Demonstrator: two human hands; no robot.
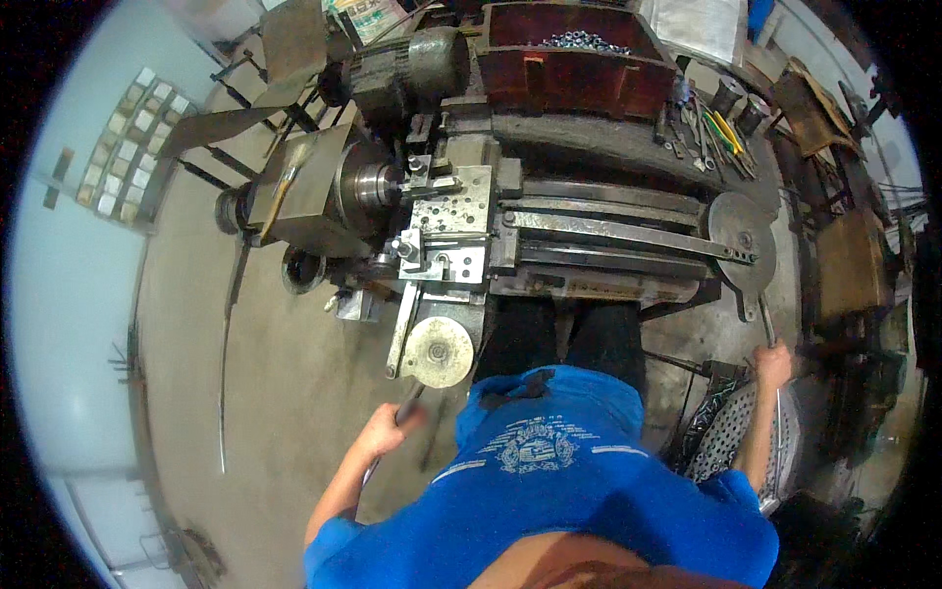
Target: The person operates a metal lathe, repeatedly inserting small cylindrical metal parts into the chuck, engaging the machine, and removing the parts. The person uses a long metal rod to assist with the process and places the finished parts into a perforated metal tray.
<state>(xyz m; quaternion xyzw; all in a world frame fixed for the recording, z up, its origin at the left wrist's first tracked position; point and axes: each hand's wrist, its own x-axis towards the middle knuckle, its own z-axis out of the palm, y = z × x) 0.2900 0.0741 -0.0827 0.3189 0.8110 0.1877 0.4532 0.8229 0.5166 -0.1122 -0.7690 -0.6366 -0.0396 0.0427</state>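
Note:
In front of me stands a small metal lathe with a flat carriage (449, 211). My left hand (386, 430) is closed round a metal lever (411, 401) that comes off a round pale disc (439, 350) at the near left of the machine. Farther right, my right hand (772, 363) grips a long lever (766, 316) fixed to a larger dark disc (736, 221). A flat linkage bar (618, 233) joins that disc to the carriage. At the left, the round chuck (373, 185) faces the tool posts. Whether a workpiece sits in it is too small to tell.
Behind the lathe is a dark red wooden box (579, 86) with many small metal parts (587, 41). Wrenches and other tools (708, 137) lie to its right. A motor (412, 69) sits at the back left. A brush (287, 187) rests on the headstock. A perforated bin (731, 432) stands beside my right arm.

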